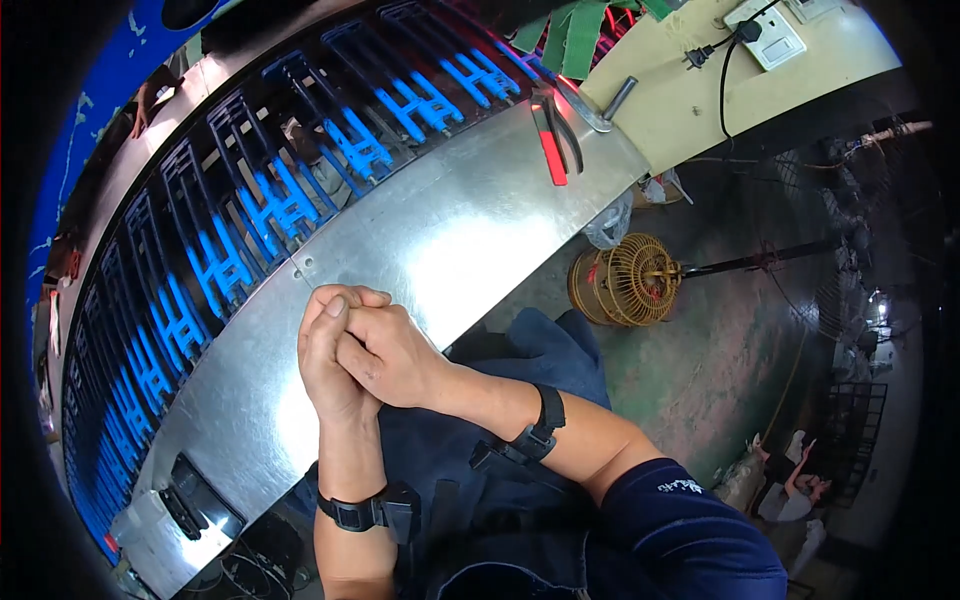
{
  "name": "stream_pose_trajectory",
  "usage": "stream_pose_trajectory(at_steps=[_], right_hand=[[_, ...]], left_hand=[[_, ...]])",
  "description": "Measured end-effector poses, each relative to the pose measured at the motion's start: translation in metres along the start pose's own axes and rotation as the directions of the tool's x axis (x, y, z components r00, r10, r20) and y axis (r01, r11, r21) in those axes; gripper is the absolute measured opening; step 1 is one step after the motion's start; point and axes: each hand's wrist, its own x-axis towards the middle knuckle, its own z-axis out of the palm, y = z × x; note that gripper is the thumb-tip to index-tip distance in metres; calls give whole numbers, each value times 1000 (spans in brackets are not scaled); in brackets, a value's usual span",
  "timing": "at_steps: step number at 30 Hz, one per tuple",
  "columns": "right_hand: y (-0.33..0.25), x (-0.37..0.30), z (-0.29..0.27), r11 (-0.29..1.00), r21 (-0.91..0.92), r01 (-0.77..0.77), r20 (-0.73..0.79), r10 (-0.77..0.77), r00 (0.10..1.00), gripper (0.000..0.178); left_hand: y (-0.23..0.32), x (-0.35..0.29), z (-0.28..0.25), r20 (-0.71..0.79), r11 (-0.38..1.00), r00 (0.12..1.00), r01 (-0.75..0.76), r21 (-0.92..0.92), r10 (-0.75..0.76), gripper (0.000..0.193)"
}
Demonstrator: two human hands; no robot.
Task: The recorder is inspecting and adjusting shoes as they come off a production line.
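My left hand (330, 360) and my right hand (395, 355) are clasped together above the near side of a shiny metal worktop (470, 230). Both sets of fingers are folded around each other, and no object shows between them. Black straps with small boxes circle both forearms. Nearest to the hands, two small holes pierce the metal just beyond the fingertips. Farther right on the worktop lie pliers (553, 150) with one red and one black handle, apart from both hands. At the lower left end rests a dark, flat, phone-like device (208, 497).
Along the far side curves a dense row of blue, fork-shaped metal parts (270, 205). A metal rod (622, 97) stands near the worktop's right end, by a cream board (690, 110) with a socket (775, 45). A yellow-caged fan (625, 280) stands on the floor. Another person (790, 490) is at lower right.
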Motion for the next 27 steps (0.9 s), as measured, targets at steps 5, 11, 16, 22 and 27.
stream_pose_trajectory(at_steps=[5, 11, 16, 22, 27], right_hand=[[2, 2, -2, 999, -20, -45, 14, 45, 999, 20], [-4, 3, -2, 998, 19, -63, 9, 63, 998, 18], [-3, 1, -3, 994, 74, -86, -18, 87, 996, 16], [-1, 0, -10, 994, 22, -104, -12, 105, 994, 18], [0, 0, -11, 997, -13, -78, 1, 78, 997, 18]], left_hand=[[-1, 4, -2, 22, 1000, 1000, 3, 1, -3, 18], [0, 3, -1, 18, 1000, 1000, 9, 17, -9, 19], [-4, 3, 0, 34, 999, 999, 9, -31, -8, 14], [-3, 4, 7, -4, 997, 998, 69, -25, -69, 16], [-1, 3, 8, -3, 998, 998, 61, -9, -61, 16]])
